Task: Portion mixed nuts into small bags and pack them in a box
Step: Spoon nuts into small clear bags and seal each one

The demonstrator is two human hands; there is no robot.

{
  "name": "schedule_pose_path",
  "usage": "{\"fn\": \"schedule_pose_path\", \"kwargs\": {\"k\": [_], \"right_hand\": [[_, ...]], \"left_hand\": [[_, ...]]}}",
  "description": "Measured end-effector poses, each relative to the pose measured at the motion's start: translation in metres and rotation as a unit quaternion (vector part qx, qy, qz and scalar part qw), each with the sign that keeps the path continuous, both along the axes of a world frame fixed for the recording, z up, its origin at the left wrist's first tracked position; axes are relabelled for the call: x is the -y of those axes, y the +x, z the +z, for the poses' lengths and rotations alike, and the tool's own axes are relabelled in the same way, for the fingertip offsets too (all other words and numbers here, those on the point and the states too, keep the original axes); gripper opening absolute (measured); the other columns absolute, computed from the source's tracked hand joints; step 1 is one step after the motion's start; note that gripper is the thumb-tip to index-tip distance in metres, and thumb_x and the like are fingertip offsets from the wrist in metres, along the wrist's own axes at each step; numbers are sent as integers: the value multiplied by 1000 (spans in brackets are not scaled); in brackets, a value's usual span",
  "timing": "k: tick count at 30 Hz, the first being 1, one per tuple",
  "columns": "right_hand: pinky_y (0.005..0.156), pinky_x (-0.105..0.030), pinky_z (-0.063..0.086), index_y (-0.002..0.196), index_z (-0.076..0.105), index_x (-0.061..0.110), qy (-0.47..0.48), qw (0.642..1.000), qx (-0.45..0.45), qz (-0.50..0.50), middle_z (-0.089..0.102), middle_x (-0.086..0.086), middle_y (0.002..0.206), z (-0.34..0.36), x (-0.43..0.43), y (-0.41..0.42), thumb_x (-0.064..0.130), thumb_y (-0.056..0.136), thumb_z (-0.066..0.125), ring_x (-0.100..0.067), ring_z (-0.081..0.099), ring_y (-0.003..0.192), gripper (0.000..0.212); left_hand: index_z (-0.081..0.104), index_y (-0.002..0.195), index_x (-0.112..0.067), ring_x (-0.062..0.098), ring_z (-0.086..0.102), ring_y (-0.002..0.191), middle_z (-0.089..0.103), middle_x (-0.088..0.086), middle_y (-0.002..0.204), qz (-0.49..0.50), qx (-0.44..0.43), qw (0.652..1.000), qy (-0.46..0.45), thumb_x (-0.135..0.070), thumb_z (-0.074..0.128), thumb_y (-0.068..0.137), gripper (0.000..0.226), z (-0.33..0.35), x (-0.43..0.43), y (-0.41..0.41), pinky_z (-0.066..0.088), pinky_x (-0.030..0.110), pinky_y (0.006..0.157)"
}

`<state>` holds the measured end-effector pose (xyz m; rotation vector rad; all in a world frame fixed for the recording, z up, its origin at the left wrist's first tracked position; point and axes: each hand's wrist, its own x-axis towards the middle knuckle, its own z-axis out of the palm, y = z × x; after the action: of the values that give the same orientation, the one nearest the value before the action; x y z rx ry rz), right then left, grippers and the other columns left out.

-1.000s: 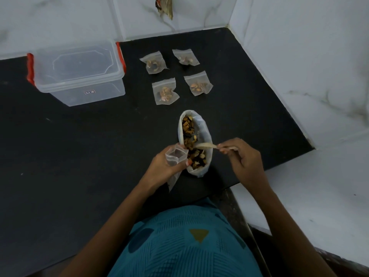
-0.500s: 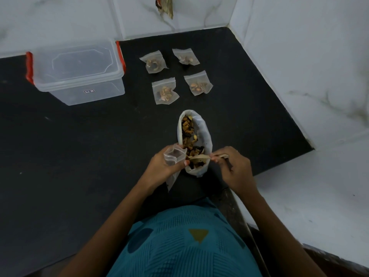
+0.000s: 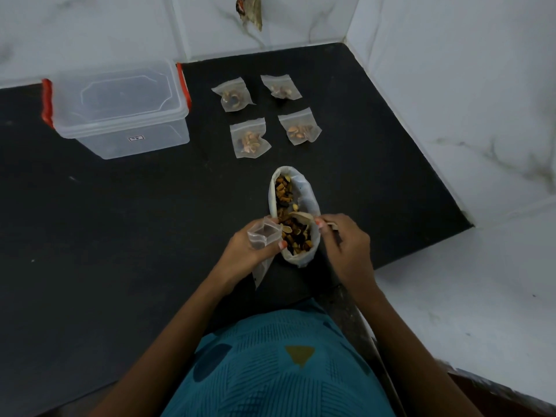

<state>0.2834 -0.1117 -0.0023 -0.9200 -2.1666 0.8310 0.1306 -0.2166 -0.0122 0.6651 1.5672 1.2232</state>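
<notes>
The counter (image 3: 120, 236) is seen as matt black stone, and the wall tiles (image 3: 451, 85) behind it as smooth white marble with a faint sheen. The box (image 3: 120, 115) is made of clear, smooth plastic with red clips (image 3: 47, 103). The filled bags (image 3: 249, 138) right of the box are of thin, crinkled transparent film, and the spoon (image 3: 301, 217) appears to be of pale wood.

Teal patterned top (image 3: 279, 368), bare forearms, painted nails
</notes>
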Motion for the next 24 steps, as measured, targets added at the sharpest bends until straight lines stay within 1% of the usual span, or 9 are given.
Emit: {"fn": "schedule_pose_path", "kwargs": {"k": [2, 4, 8, 12, 14, 16, 19, 21, 24], "right_hand": [[74, -3, 42, 95, 62, -5, -19, 999, -22, -19, 62, -8, 86, 3, -1, 1, 18, 88, 46, 1, 55, 82, 29], [75, -6, 44, 96, 62, -5, -12, 999, -17, -24, 62, -9, 87, 5, -5, 3, 18, 88, 45, 0, 56, 81, 29], [73, -23, 46, 95, 61, -6, 0, 1000, 22, -11, 63, -18, 86, 2, -7, 4, 22, 88, 42, -19, 58, 79, 34], [71, -8, 44, 94, 62, -4, -6, 999, 17, -32, 64, -15, 85, 4, -7, 3, 11, 89, 49, -15, 59, 77, 21], [71, -12, 44, 93, 62, -4, 11, 999, 19, -29, 64, -14, 84, 7, -6, 4, 17, 90, 47, -17, 60, 76, 26], [72, -19, 45, 91, 62, -4, 58, 997, 48, -10, 64, -16, 82, 8, -4, 5, 18, 89, 44, -23, 61, 75, 29], [74, -18, 41, 90, 63, -4, 89, 992, 90, 16, 65, -18, 82, 7, -1, 4, 18, 88, 43, -26, 62, 75, 29], [71, -20, 44, 90, 63, -4, 54, 996, 76, -3, 64, -14, 80, 8, 0, 2, 15, 91, 46, -22, 61, 74, 24], [61, -9, 41, 87, 62, 2, -24, 998, 31, -58, 55, 6, 72, 12, 1, -2, 7, 92, 51, 1, 55, 63, 13]], "left_hand": [[56, 113, -29, -6, 56, 101, 60, -17, 109, -1, 6, 1000, 2, -16, 68, 80, 37, 0, 0, 0, 46, 11, 77], [56, 110, -32, -5, 55, 103, 59, -17, 110, -6, 11, 1000, 2, -16, 67, 81, 36, 1, 0, 0, 46, 10, 77], [55, 107, -35, -5, 54, 103, 58, -19, 109, -11, 11, 1000, 1, -16, 67, 81, 34, 2, 0, 0, 45, 12, 77], [56, 112, -30, -7, 55, 101, 58, -19, 109, -9, 5, 1000, 1, -16, 67, 81, 36, 0, 1, 0, 46, 8, 76], [55, 117, -27, -4, 54, 104, 58, -17, 112, -8, 5, 1000, -5, -17, 68, 80, 40, -1, 0, -1, 45, 12, 80], [55, 120, -25, -2, 54, 107, 58, -17, 113, -6, 10, 1000, -7, -16, 68, 80, 42, -1, 0, -1, 44, 14, 83], [55, 122, -22, 0, 55, 107, 60, -13, 114, -5, 9, 1000, -5, -16, 68, 80, 44, -2, 0, -1, 46, 14, 81], [55, 122, -20, -1, 56, 106, 60, -12, 114, -5, 11, 1000, -2, -16, 68, 80, 44, -2, 1, -1, 48, 11, 79], [56, 120, -21, 0, 56, 106, 61, -12, 113, -7, 4, 1000, -1, -16, 68, 80, 42, -3, 0, -1, 48, 11, 81]]}}
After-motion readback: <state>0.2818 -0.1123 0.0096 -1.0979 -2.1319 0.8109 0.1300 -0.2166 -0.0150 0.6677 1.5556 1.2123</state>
